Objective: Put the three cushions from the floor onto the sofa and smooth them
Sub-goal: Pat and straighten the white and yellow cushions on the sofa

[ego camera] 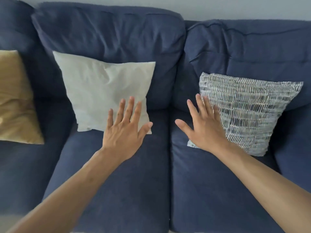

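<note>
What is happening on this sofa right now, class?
A person is tidying cushions on a blue sofa. The left hand lies flat on the white cushion, the right hand on the patterned cushion. A yellow cushion leans at the far left. All three are on the sofa, none gripped.

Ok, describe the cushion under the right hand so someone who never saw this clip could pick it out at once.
Start at the dark blue sofa and go to its right-hand seat. The patterned cushion leans there against the backrest, with the right hand open over its lower left part. It alone has a woven blue-and-white pattern; the white cushion and the mustard cushion to its left are plain.
</note>
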